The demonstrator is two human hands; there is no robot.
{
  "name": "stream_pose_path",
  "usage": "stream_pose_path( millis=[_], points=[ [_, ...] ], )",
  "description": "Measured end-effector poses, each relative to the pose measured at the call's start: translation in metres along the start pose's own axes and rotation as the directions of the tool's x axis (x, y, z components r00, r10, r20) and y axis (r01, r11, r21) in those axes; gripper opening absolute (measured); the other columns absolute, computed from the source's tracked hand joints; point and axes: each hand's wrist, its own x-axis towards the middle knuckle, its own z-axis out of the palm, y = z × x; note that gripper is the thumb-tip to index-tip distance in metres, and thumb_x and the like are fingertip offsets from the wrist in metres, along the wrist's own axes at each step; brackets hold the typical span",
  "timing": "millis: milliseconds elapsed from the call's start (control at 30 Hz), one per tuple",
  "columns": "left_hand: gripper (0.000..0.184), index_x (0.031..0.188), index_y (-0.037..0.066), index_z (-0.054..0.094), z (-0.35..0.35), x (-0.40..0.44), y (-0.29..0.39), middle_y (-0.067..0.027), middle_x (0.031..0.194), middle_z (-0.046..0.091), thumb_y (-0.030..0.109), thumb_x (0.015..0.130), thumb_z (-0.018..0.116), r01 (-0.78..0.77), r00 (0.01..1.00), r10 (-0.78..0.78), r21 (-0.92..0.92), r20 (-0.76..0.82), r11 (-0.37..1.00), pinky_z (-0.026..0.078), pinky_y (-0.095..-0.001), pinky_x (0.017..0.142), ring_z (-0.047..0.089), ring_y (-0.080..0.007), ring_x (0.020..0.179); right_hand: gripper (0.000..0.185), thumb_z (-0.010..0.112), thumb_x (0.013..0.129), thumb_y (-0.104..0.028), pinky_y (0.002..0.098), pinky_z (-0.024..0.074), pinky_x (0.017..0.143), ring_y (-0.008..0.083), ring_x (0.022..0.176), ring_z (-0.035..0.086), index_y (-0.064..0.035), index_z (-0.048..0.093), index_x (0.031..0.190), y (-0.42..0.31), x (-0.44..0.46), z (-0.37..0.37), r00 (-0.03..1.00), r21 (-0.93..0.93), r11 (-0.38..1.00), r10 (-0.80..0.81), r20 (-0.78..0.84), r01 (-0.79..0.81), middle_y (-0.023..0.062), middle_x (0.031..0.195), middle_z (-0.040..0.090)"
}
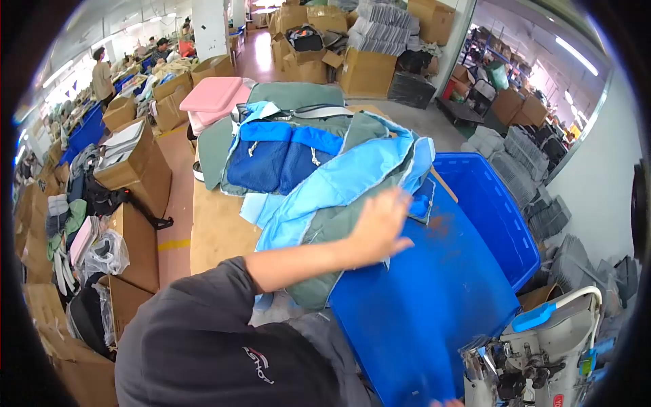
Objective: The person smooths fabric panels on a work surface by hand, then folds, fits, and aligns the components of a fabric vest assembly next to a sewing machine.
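The tabletop (434, 292) has a tan section at left and a blue section at right. A blue bin (485, 210) stands beside its right side; a sewing machine (542, 353) sits at the near right corner. Cardboard boxes (139, 166) fill the workshop floor at left and at the far end, where a pillar (210, 30) rises.

Count, as seen from where I stand: one bin, one machine, two mesh pockets (281, 156), two white drawcords, two hands of the worker. The pockets belong to the fabric workpiece — light blue, dark blue and grey-green — which lies bunched (346, 180) across the tan section and onto the blue one. One pink case (213, 96) is near its far left end.

The left hand (383, 225) is over the workpiece's right part, thumb spread from the fingers; motion blur hides the fingertips, so whether it grips cannot be told. The right hand (447, 403) is cut off at the lower edge — its state cannot be told. The machine is also cropped. Folds conceal part of the workpiece.
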Motion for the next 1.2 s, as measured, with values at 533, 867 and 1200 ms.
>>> stream_pose_path(
  millis=[533,867,1200],
  points=[
    [0.046,0.135,-0.002,0.056,0.004,-0.004,0.052,-0.0233,0.133,0.063,0.022,0.096,0.056,0.183,0.752,0.356,-0.695,0.554,0.695,0.047,-0.0468,0.102,0.060,-0.0382,0.122,0.031,0.067,0.099,-0.012,0.0298,0.0475,0.094,0.0149,0.104,0.061,0.0055,0.058,0.123,-0.119,0.065,0.156,0.770,0.698,0.416,0.006,0.638,-0.582,0.0105,0.112,0.067],
    [0.057,0.138,0.001,0.055,0.028,-0.072,-0.038,-0.0236,0.136,0.060,0.039,0.097,0.063,-0.170,0.628,0.260,-0.196,0.733,0.966,0.043,-0.0449,0.108,0.053,-0.0394,0.131,0.043,0.048,0.107,-0.020,0.0412,0.0519,0.099,0.0262,0.122,0.060,-0.0026,0.044,0.146,-0.066,0.039,0.121,0.483,0.614,-0.284,0.414,0.772,-0.737,0.0146,0.137,0.057],
    [0.074,0.155,0.012,0.041,0.116,-0.050,0.080,-0.0341,0.154,0.036,0.063,0.105,0.028,-0.119,0.389,0.335,-0.314,0.858,0.942,0.022,-0.0530,0.122,0.029,-0.0450,0.148,0.052,0.061,0.104,-0.033,0.0391,0.0519,0.099,0.0246,0.117,0.063,0.0025,0.049,0.140,-0.057,0.008,0.096,0.182,0.366,-0.453,0.399,0.899,-0.813,0.0149,0.133,0.060]
  ],
)
